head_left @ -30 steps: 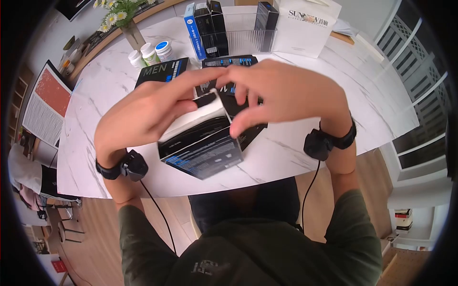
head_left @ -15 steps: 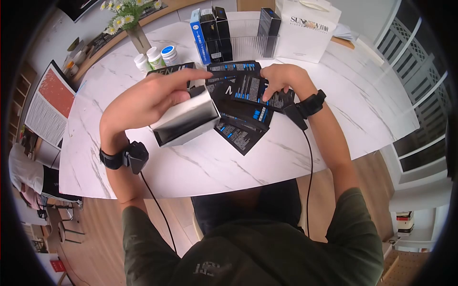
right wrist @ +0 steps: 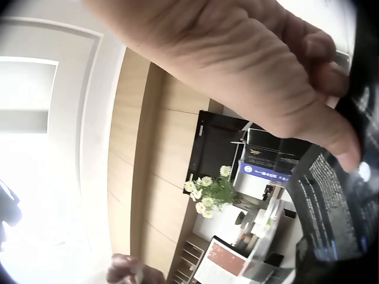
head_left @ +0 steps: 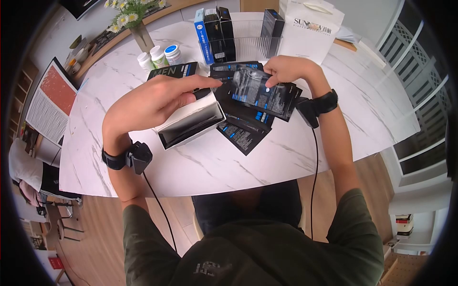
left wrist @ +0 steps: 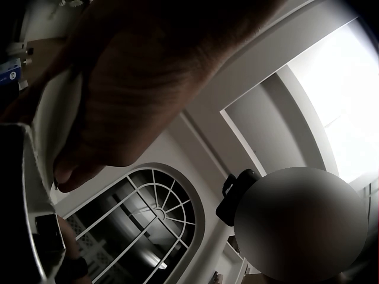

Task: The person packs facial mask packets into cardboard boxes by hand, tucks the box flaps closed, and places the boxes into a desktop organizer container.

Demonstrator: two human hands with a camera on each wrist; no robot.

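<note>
Black sachet [head_left: 249, 89] pinched near mid-frame

The marbled table [head_left: 377, 114] spans the head view. A white paper bag [head_left: 307, 40] stands at upper right. Left of centre, the left hand [head_left: 150, 104] grips the open box [head_left: 190, 110], index finger extended; its hidden fingers I cannot tell. Just right of centre, the right hand [head_left: 287, 70] pinches the sachet between thumb and fingers, above fanned packets [head_left: 242, 138]. Small bottles [head_left: 158, 56] stand upper left.

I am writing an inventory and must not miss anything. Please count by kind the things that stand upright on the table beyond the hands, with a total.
Bottles: 3
Blue boxes: 1
Black boxes: 3
Paper bags: 1
Flower vases: 1
Total: 9
</note>
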